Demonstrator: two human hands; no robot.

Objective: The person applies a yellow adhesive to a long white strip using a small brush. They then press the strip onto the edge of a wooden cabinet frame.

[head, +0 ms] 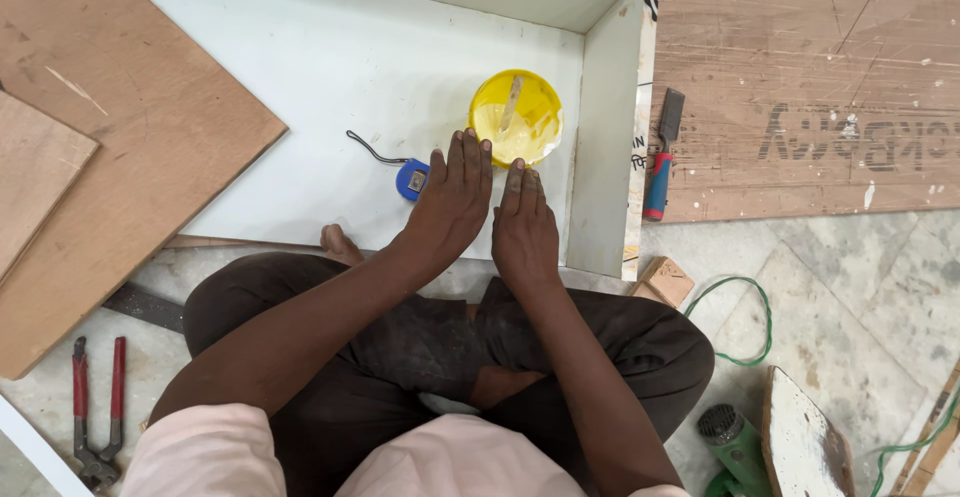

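Note:
I sit cross-legged on the floor with both palms flat on a white laminate panel (300, 87). My left hand (452, 202) lies with fingers together, its fingertips next to a blue tape measure (411, 179). My right hand (523, 227) rests beside it, fingertips almost touching a yellow tub (516, 117) of pale glue with a flat stick standing in it. Neither hand holds anything. An upright white side panel (605, 137) rises just right of my right hand.
Brown plywood sheets (130, 127) lie to the left and a scratched board (810, 77) to the right. A red-and-blue-handled chisel (662, 157) lies by the side panel. Red-handled pincers (95, 407), a small wood block (664, 281), a green cable (745, 322) and a green power tool (737, 447) sit on the stone floor.

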